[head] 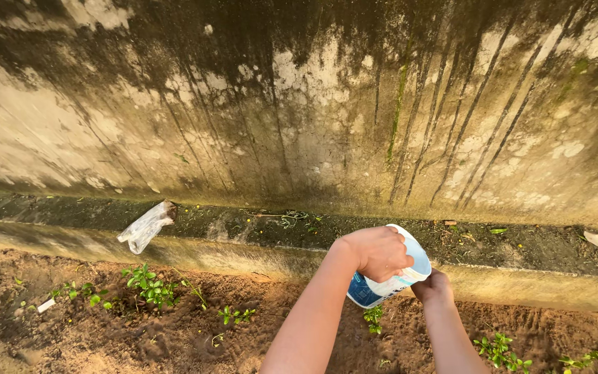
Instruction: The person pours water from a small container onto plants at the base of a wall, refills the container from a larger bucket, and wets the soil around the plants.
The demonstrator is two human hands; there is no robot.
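Both hands are wrapped around one white and blue plastic container (390, 280), which is tipped over above the reddish soil bed (174, 339). Left hand (380, 252) closes over the upper side of the container, fingers curled round its wall, while the right hand (432, 286) grips it from below and behind, mostly hidden by the container itself. What is inside cannot be seen, since the mouth faces away from the camera.

Directly under the container a small green seedling (373, 317) stands in the soil. More seedlings (148, 285) grow further along the bed, on the far side of the left arm from the container, and another cluster (501, 348) sits beyond the right forearm. Just behind the container runs a low concrete ledge (243, 253), and above that a shallow mossy gutter at the foot of a stained wall (299, 104). A crumpled clear plastic bag (145, 227) lies in the gutter, well apart from the container.
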